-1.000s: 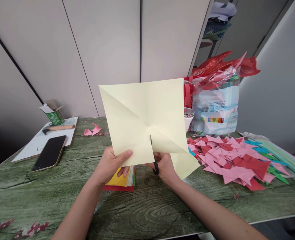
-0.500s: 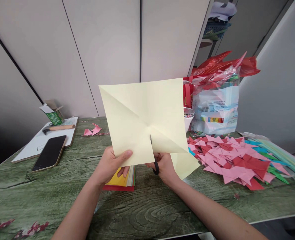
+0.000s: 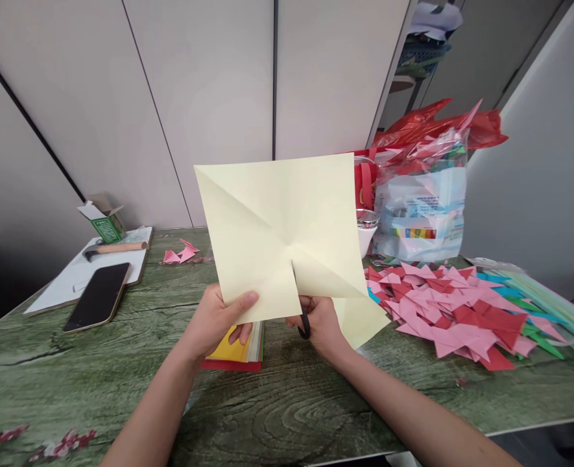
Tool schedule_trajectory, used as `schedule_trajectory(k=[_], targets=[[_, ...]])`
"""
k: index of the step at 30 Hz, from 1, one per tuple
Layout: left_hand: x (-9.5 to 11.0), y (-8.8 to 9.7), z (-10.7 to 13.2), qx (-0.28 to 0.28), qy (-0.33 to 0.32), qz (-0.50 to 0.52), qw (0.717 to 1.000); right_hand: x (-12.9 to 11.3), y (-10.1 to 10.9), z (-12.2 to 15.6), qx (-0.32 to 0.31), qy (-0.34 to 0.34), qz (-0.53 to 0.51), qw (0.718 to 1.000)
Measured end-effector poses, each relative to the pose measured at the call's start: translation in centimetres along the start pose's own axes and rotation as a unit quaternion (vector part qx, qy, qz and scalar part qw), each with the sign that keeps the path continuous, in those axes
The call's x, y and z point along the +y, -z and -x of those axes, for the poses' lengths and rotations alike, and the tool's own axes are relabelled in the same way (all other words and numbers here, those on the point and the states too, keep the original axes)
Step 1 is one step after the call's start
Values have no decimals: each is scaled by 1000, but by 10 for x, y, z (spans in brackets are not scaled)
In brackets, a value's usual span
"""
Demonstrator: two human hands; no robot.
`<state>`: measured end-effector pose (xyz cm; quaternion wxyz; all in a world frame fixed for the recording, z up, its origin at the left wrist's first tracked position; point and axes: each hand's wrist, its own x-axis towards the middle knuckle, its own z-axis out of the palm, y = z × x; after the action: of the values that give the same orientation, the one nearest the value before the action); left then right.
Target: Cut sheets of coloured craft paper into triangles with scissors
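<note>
A pale yellow sheet of paper with diagonal creases is held up in front of me. My left hand pinches its lower left edge, thumb on the near face. Below the sheet, my right hand is closed on scissors; a black handle loop shows, and most of the blades are hidden by the paper. A slit runs from the bottom edge up towards the middle, with the right flap curling beside it. Under my left hand lies a stack of coloured paper, yellow and red showing.
Folded pink and red paper pieces are heaped at the right. Behind them stand a filled plastic bag and a white cup. At left are a phone, a hammer, a green box and small pink paper pieces.
Almost nothing differs. The sheet has tilted very slightly, and both hands keep their grip in nearly the same place.
</note>
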<state>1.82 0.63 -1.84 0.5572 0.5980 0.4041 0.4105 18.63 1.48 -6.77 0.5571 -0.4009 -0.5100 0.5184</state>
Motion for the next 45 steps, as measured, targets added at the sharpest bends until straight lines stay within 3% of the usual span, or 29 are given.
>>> schedule_trajectory(k=[12, 20, 28, 34, 36, 38, 41, 45], targets=[[0, 1, -2, -14, -25, -10, 1000, -6, 2, 0, 7, -3, 25, 1000], [-1, 6, -3, 108, -30, 77, 991, 6, 1, -2, 2, 34, 22, 999], [7, 12, 0, 95, -22, 133, 986, 7, 1, -4, -36, 89, 65, 993], [6, 16, -4, 109, -22, 181, 977, 5, 7, -4, -57, 82, 144, 984], [6, 15, -5, 128, -37, 194, 972, 4, 7, -3, -84, 55, 114, 988], [5, 14, -7, 154, -61, 203, 965, 3, 7, -1, -152, -1, 62, 986], [5, 13, -7, 185, -100, 209, 955, 2, 7, 2, -259, -72, 16, 963], [4, 12, -7, 186, -121, 207, 953, 0, 6, 5, -288, -66, -5, 955]])
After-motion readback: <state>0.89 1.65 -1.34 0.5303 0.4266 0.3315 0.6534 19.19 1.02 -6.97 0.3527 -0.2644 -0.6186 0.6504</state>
